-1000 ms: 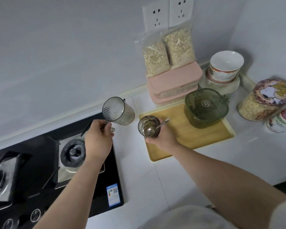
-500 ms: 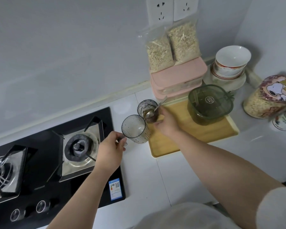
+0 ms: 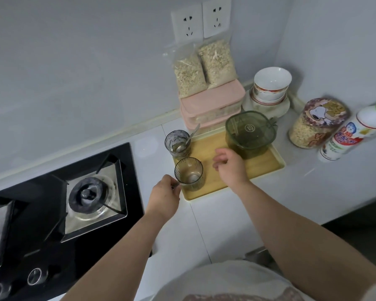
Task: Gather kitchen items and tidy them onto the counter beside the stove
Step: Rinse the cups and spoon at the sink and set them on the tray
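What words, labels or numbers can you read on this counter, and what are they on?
Nothing can be read for sure.
The oat jar: yellow letters by a cartoon dog, too blurred.
The white bottle: characters on a red label, too blurred.
The green container: round lid logo, too small.

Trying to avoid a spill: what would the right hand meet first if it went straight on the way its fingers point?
Probably the ribbed glass that the left hand holds on the tray: the right hand's fingers point left toward its rim, though height is unclear.
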Tool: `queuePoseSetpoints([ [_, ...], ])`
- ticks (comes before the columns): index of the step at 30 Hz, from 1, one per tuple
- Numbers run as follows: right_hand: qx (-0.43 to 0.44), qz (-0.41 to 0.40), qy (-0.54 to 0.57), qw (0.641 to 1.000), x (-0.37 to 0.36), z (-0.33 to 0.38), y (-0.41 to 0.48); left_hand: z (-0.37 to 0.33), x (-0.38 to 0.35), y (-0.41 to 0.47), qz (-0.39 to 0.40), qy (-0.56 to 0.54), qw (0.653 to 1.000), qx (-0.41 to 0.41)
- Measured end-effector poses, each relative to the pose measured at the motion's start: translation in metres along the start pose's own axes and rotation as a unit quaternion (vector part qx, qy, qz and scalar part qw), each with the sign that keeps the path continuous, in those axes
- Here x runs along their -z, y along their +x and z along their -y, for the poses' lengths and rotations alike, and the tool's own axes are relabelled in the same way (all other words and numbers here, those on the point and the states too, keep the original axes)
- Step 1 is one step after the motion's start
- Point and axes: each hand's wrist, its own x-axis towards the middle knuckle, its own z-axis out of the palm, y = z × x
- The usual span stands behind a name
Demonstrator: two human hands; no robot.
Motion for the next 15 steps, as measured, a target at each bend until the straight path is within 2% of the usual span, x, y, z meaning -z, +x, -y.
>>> queuePoseSetpoints([
  [5, 0.040, -0.075, -0.025, 0.996, -0.003, 0.014, -0.025, 0.005, 0.004, -0.013, 0.004, 0.023, 1.000, 0.004],
  [10, 0.143, -0.167, -0.054, 0.974, -0.014, 0.053, -0.067, 0.020, 0.042, -0.046, -0.060, -0.034, 0.997, 0.016],
  [12, 0.183, -0.153, -0.041, 0.970, -0.029, 0.079, -0.087, 0.032, 0.069, -0.067, -0.102, -0.080, 0.991, 0.027],
  [15, 0.226, -0.079, 0.013, 0.971, -0.075, 0.120, -0.131, 0.058, 0.121, -0.110, -0.178, -0.124, 0.976, 0.035],
])
